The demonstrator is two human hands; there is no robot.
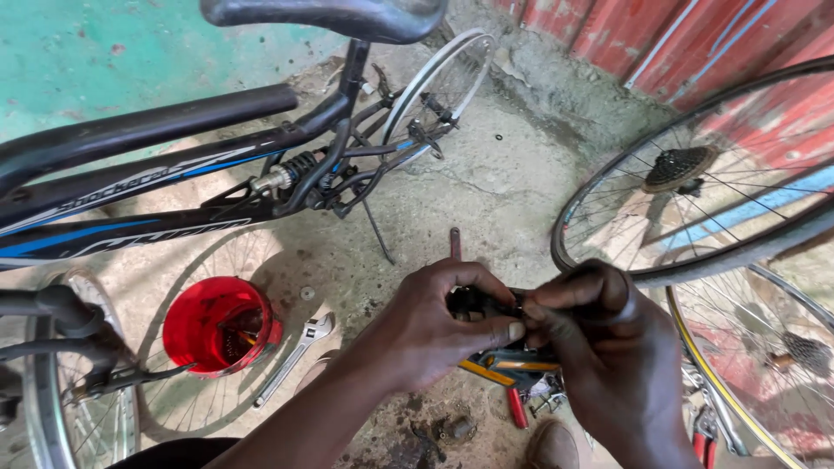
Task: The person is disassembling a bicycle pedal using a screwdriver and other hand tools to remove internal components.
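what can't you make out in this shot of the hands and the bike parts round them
Head view:
- Small black part: mostly hidden by the left hand and right hand; its kind cannot be told.
- Tools under the hands: hands cover them, only orange and red bits show.
- Red bowl: contents dark and too small to name.
- Bicycle frame: cut off at the left edge.
- Wheel with sprockets: cut off at the right edge.
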